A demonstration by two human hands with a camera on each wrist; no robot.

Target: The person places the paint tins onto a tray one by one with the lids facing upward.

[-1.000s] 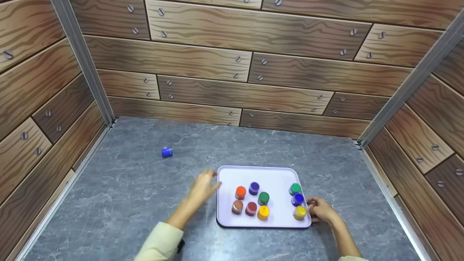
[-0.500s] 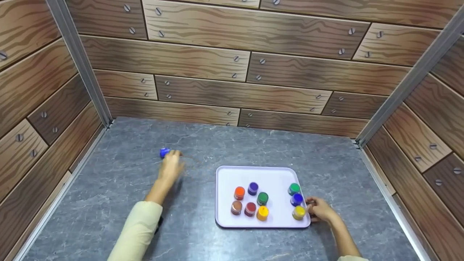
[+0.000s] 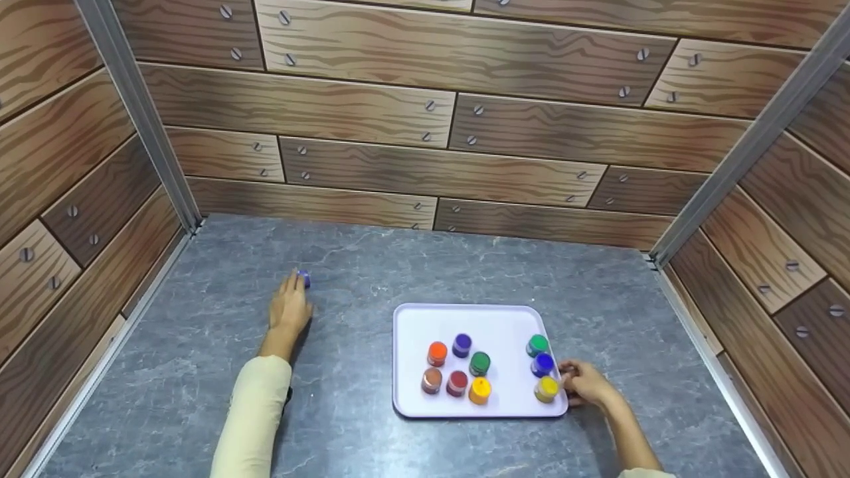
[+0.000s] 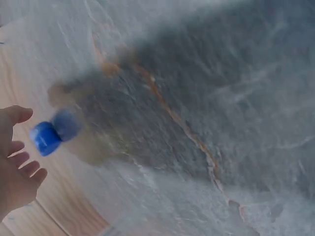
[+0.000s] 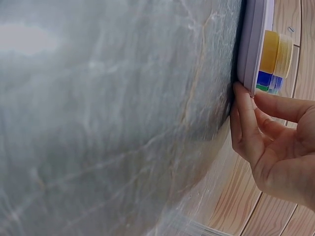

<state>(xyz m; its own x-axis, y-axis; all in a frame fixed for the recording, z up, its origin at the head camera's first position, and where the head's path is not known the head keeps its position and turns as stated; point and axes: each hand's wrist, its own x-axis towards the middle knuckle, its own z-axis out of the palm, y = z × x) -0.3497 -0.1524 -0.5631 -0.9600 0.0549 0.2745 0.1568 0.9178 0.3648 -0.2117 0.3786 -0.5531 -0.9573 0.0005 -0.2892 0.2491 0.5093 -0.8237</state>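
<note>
A small blue paint jar (image 3: 304,278) lies at the far left of the table, partly behind my left hand (image 3: 289,307). In the left wrist view that hand (image 4: 17,164) has thumb and fingers spread beside the blue jar (image 4: 47,138), with a gap between them. My right hand (image 3: 587,384) is at the right edge of a pale lilac tray (image 3: 498,318). The right wrist view has its thumb and fingers (image 5: 243,105) pinching the tray's rim (image 5: 252,49). Several lidded paint jars stand on the tray, among them a yellow one (image 3: 546,389) and an orange one (image 3: 437,353).
Grey marbled tabletop (image 3: 358,372) surrounds the tray. Wood-patterned walls (image 3: 372,159) enclose the back and both sides, with metal strips (image 3: 744,146) at the corners.
My left hand has left the tray's left side and gone left and away to the blue jar. My right hand has stayed at the tray's edge.
</note>
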